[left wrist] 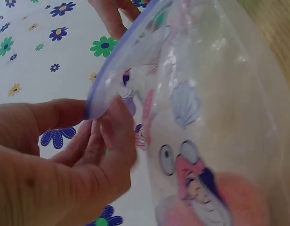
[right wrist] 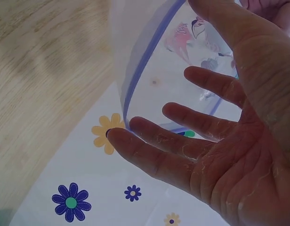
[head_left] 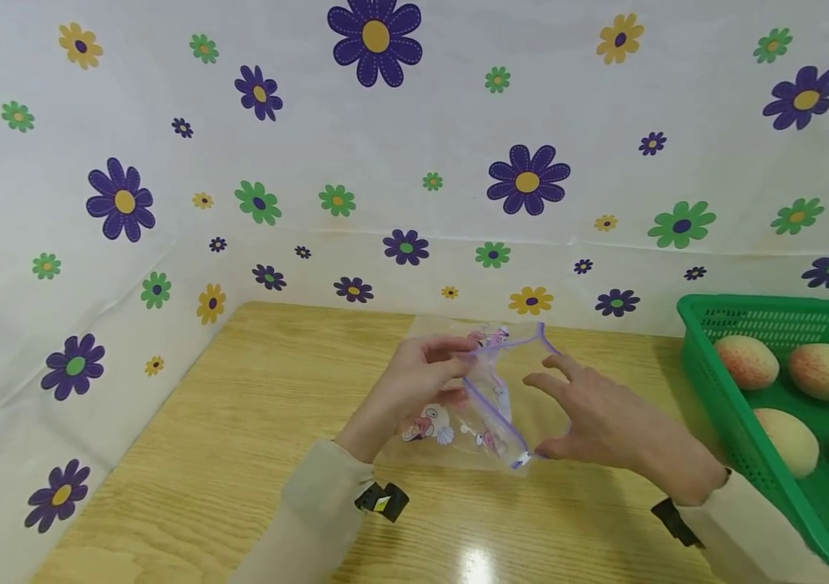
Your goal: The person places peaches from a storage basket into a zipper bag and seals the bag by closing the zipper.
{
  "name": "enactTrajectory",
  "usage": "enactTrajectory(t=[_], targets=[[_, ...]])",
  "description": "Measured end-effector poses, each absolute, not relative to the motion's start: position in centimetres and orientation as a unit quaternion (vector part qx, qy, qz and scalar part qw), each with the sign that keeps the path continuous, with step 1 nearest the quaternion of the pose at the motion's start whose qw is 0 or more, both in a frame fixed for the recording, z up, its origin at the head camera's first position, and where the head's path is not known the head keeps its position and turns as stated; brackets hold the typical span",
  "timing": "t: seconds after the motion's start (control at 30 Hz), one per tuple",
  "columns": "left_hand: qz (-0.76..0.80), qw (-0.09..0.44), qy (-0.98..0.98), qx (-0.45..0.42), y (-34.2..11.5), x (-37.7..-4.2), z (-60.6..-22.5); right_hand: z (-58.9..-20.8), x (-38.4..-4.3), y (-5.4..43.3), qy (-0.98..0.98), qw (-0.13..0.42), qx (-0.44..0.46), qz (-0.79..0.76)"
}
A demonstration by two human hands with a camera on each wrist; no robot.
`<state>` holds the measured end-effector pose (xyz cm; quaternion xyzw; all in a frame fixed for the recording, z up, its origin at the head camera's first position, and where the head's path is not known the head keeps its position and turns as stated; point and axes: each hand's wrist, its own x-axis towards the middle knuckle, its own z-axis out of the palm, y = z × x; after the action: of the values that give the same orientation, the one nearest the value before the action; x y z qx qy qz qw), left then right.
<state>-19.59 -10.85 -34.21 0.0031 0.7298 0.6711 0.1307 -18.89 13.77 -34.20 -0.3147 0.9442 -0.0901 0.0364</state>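
Opening the printed bag [head_left: 486, 430] seems to be the current step, over the table [head_left: 239, 422] left of the green basket [head_left: 710, 393]: the left hand [head_left: 429, 377] pinches the bag's edge, the right hand [head_left: 597, 414] splays unclenched fingers at the mouth, which likely needs holding wide next.

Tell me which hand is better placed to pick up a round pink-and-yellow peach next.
Likely the right hand: its fingers are spread and it is nearer the green perforated plastic basket holding peaches. The left hand pinches the purple-rimmed clear plastic bag, so it seems better kept there.
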Motion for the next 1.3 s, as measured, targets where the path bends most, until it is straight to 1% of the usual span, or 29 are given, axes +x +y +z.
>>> enactTrajectory(t=[0.1,0.17,0.3,0.4,0.6,0.7,0.83,0.97,1.23,1.3], targets=[[0.642,0.127,0.756,0.020,-10.5,-19.5,-34.0,-34.4,-18.9,13.8,0.944,0.043,-0.315,-0.092],[0.631,0.125,0.766,0.015,-10.2,-19.3,-34.0,-34.5,-18.8,13.9,0.944,0.044,-0.315,-0.093],[0.644,0.123,0.755,-0.007,-9.4,-19.0,-34.3,-34.8,-18.5,13.8,0.941,0.023,-0.323,-0.104],[0.667,0.126,0.734,-0.017,-9.0,-18.8,-34.6,-35.0,-18.2,13.6,0.935,-0.012,-0.335,-0.118],[0.679,0.123,0.723,-0.029,-8.8,-18.7,-35.1,-35.5,-17.9,12.9,0.917,-0.105,-0.357,-0.141],[0.668,0.130,0.732,-0.021,-8.7,-18.7,-35.3,-35.7,-18.0,12.7,0.912,-0.122,-0.363,-0.145],[0.663,0.159,0.731,0.003,-8.9,-18.8,-35.5,-35.8,-18.0,12.4,0.920,-0.102,-0.352,-0.137],[0.685,0.182,0.706,0.003,-9.2,-19.0,-35.6,-35.6,-18.1,12.2,0.935,-0.070,-0.325,-0.120],[0.746,0.163,0.645,-0.028,-8.9,-19.1,-35.8,-36.1,-18.0,12.2,0.949,-0.024,-0.301,-0.094],[0.770,0.167,0.614,-0.038,-8.8,-19.1,-35.8,-36.3,-18.0,12.2,0.948,-0.026,-0.304,-0.090]])
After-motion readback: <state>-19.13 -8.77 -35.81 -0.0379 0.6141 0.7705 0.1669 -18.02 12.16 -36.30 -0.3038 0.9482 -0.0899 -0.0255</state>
